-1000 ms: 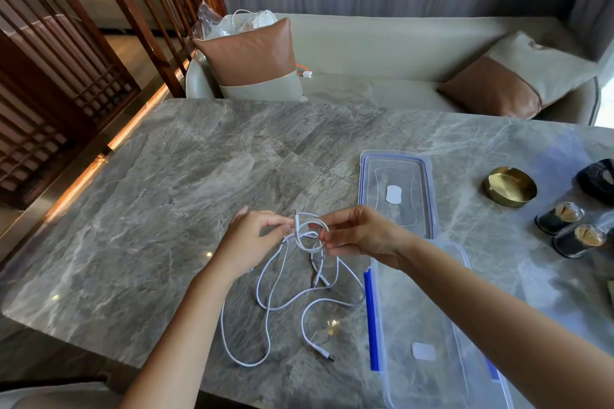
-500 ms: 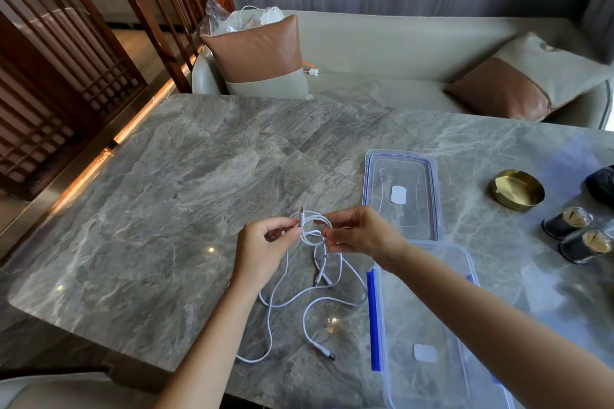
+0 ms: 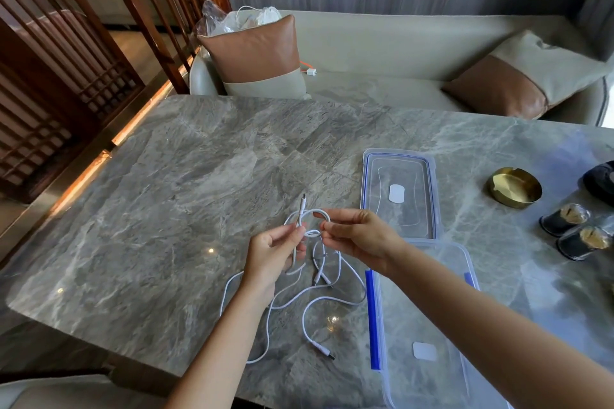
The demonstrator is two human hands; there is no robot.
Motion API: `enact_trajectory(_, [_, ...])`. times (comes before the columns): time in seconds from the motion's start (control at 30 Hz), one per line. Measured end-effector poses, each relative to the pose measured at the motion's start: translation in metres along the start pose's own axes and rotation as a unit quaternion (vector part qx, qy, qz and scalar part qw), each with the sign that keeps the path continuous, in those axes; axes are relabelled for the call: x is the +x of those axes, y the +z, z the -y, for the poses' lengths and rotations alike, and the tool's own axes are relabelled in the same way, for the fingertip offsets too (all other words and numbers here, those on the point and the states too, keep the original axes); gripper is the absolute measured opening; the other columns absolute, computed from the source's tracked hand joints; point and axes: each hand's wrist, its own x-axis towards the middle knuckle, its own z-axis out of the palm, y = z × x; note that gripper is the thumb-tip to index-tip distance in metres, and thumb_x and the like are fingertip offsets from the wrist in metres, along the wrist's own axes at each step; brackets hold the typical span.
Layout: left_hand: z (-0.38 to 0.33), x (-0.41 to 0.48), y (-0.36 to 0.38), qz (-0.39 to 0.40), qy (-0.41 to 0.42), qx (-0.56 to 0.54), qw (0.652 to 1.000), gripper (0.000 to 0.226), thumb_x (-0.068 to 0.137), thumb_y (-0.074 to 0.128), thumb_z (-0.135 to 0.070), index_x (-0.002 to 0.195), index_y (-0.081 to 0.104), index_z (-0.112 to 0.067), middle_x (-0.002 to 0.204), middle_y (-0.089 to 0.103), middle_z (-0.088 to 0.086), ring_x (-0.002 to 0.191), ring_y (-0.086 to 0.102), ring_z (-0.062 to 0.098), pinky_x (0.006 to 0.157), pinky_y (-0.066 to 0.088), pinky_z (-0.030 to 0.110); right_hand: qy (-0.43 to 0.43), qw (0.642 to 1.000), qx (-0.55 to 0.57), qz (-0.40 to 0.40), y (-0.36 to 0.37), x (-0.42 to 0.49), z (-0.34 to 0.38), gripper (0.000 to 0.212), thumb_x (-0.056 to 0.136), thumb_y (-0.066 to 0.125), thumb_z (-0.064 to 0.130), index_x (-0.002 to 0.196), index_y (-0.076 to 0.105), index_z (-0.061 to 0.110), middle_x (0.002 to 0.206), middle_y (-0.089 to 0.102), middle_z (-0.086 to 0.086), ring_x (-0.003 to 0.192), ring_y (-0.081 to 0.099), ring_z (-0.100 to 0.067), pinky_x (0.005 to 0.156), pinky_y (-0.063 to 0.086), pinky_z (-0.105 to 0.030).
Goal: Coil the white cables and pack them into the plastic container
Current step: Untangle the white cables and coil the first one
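White cables [image 3: 300, 295] at lower centre, grey veined marble table [image 3: 186, 196], clear plastic container [image 3: 428, 325] with blue latches at lower right, brass-gold ashtray [image 3: 514, 187] at right, brown-and-beige cushion [image 3: 259, 58] at upper centre, dark reddish wooden slat screen [image 3: 59, 53] at upper left.

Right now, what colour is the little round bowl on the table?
Shiny gold, like brass. The bowl shows best in the head view, at the right.

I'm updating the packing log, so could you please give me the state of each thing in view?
White cable: partly looped, the rest loose on the table.
Left hand: pinching the cable.
Right hand: pinching the loop.
Container: open, no cable inside.
Lid: off, flat on the table.
Gold dish: looks empty.
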Motion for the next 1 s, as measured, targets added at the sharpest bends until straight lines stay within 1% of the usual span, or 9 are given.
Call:
enact_trajectory(0.23, [-0.008, -0.004, 0.007, 0.014, -0.078, -0.183, 0.98, 0.012, 0.087, 0.057, -0.008, 0.082, 0.068, -0.006, 0.06, 0.067, -0.001, 0.053, 0.063, 0.003, 0.054, 0.054, 0.014, -0.006, 0.999, 0.043, 0.01, 0.006, 0.001, -0.004, 0.022, 0.086, 0.053, -0.008, 0.092, 0.068, 0.007, 0.066, 0.071, 0.0, 0.059, 0.067, -0.008, 0.06, 0.057, -0.017])
enact_trajectory(0.43, [-0.009, -0.004, 0.011, -0.032, -0.108, -0.269, 0.956, 0.012, 0.087, 0.059, -0.01, 0.078, 0.067, -0.006, 0.065, 0.072, -0.003, 0.058, 0.065, 0.005, 0.055, 0.054, 0.014, -0.017, 0.999, 0.047, -0.016, 0.009, 0.003, -0.006, 0.029, 0.085, 0.059, -0.003, 0.111, 0.059, 0.009, 0.074, 0.071, -0.004, 0.061, 0.068, -0.01, 0.061, 0.059, -0.022])
enact_trajectory(0.53, [-0.013, -0.001, 0.012, -0.062, -0.073, -0.263, 0.96, 0.012, 0.087, 0.058, -0.008, 0.078, 0.065, -0.006, 0.06, 0.07, -0.004, 0.054, 0.063, 0.004, 0.054, 0.054, 0.014, -0.032, 0.999, -0.021, -0.026, 0.009, -0.002, -0.01, 0.008, 0.09, 0.057, 0.017, 0.093, 0.063, 0.012, 0.076, 0.067, -0.004, 0.052, 0.061, -0.006, 0.051, 0.053, -0.018])
enact_trajectory(0.6, [-0.017, 0.002, 0.011, -0.07, -0.052, -0.272, 0.958, 0.011, 0.088, 0.058, -0.009, 0.079, 0.064, -0.006, 0.058, 0.069, -0.005, 0.052, 0.063, 0.003, 0.055, 0.054, 0.013, 0.012, 0.997, -0.067, 0.022, 0.008, -0.008, -0.017, 0.036, 0.095, 0.046, 0.036, 0.076, 0.067, 0.013, 0.068, 0.067, -0.002, 0.043, 0.054, -0.005, 0.042, 0.045, -0.016])
enact_trajectory(0.67, [-0.02, 0.002, 0.01, -0.065, -0.041, -0.272, 0.959, 0.011, 0.088, 0.058, -0.009, 0.079, 0.064, -0.007, 0.059, 0.069, -0.006, 0.052, 0.063, 0.003, 0.056, 0.054, 0.013, 0.099, 0.989, -0.085, 0.068, 0.009, -0.013, -0.029, 0.05, 0.095, 0.037, 0.048, 0.078, 0.071, 0.015, 0.069, 0.071, -0.001, 0.045, 0.056, -0.006, 0.043, 0.046, -0.016])
enact_trajectory(0.73, [-0.021, 0.001, 0.01, -0.053, -0.039, -0.266, 0.962, 0.012, 0.087, 0.059, -0.009, 0.078, 0.066, -0.007, 0.061, 0.07, -0.005, 0.052, 0.063, 0.003, 0.055, 0.054, 0.013, 0.177, 0.981, -0.009, 0.075, 0.012, -0.015, -0.04, 0.052, 0.094, 0.035, 0.051, 0.096, 0.07, 0.012, 0.083, 0.074, -0.003, 0.056, 0.063, -0.007, 0.051, 0.053, -0.019])
enact_trajectory(0.83, [-0.022, 0.001, 0.01, -0.043, -0.038, -0.254, 0.966, 0.013, 0.087, 0.06, -0.008, 0.076, 0.066, -0.006, 0.066, 0.073, -0.005, 0.053, 0.063, 0.003, 0.054, 0.054, 0.014, 0.235, 0.942, 0.235, 0.037, 0.019, -0.014, -0.046, 0.047, 0.095, 0.043, 0.042, 0.109, 0.062, 0.001, 0.095, 0.073, -0.011, 0.069, 0.071, -0.016, 0.059, 0.059, -0.025])
enact_trajectory(0.9, [-0.022, 0.001, 0.009, -0.035, -0.035, -0.238, 0.97, 0.013, 0.086, 0.06, -0.008, 0.076, 0.066, -0.006, 0.066, 0.073, -0.005, 0.054, 0.063, 0.004, 0.054, 0.053, 0.014, 0.216, 0.926, 0.31, -0.003, 0.024, -0.013, -0.044, 0.037, 0.093, 0.051, 0.032, 0.101, 0.061, -0.002, 0.09, 0.072, -0.013, 0.07, 0.072, -0.02, 0.059, 0.06, -0.028])
enact_trajectory(1.0, [-0.022, -0.001, 0.007, -0.013, -0.024, -0.204, 0.979, 0.015, 0.087, 0.06, -0.009, 0.075, 0.069, -0.007, 0.062, 0.069, -0.005, 0.053, 0.061, 0.003, 0.052, 0.053, 0.015, 0.172, 0.926, 0.333, -0.052, 0.031, -0.011, -0.044, 0.02, 0.09, 0.058, 0.023, 0.087, 0.062, 0.004, 0.071, 0.073, -0.006, 0.062, 0.071, -0.016, 0.059, 0.059, -0.026])
